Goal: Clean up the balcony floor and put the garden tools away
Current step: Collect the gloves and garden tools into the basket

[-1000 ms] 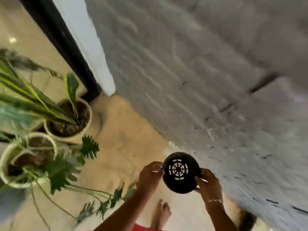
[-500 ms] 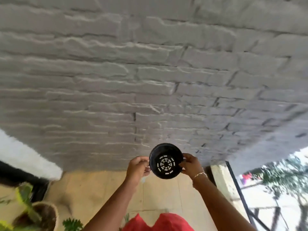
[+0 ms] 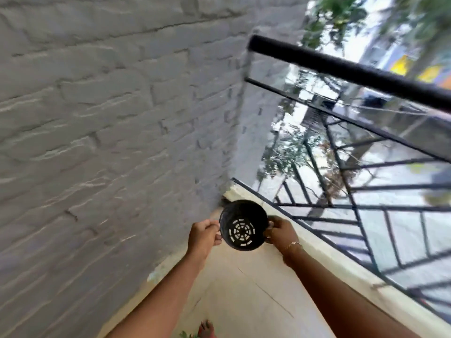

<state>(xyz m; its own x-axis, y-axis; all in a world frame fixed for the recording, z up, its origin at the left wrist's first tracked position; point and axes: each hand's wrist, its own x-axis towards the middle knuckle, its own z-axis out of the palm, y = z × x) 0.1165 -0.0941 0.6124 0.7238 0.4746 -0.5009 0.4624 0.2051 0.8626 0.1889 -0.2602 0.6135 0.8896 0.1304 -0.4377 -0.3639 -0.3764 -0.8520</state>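
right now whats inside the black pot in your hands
The black pot shows only its slotted base and side, held by left hand and right hand. Its inside is hidden.

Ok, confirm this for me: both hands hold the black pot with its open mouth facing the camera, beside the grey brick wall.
Wrong on one point. The head view shows the black pot with its slotted base facing the camera, not its open mouth. The left hand and right hand do hold it, one at each side, beside the grey brick wall.
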